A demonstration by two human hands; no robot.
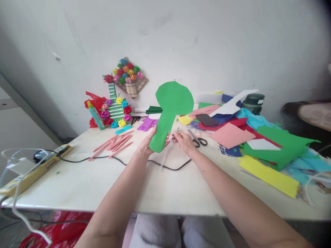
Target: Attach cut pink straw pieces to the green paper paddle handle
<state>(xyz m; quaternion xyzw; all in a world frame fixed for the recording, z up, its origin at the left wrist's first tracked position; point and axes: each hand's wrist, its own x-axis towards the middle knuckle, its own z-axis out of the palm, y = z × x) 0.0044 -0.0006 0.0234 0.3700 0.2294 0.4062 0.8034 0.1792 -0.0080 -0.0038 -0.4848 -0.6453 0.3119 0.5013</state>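
Gripping the cutout (173, 100) in your left hand (146, 146), you pinch a small, unclear item (173, 138) in your right hand (184, 142) near the scissors (196, 138).

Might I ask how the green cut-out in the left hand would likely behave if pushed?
The green cut-out is probably stiff, since its wide head stands up with the left hand gripping only the narrower stem. It looks like card, so likely light for its size; a push on the head might bend that stem.
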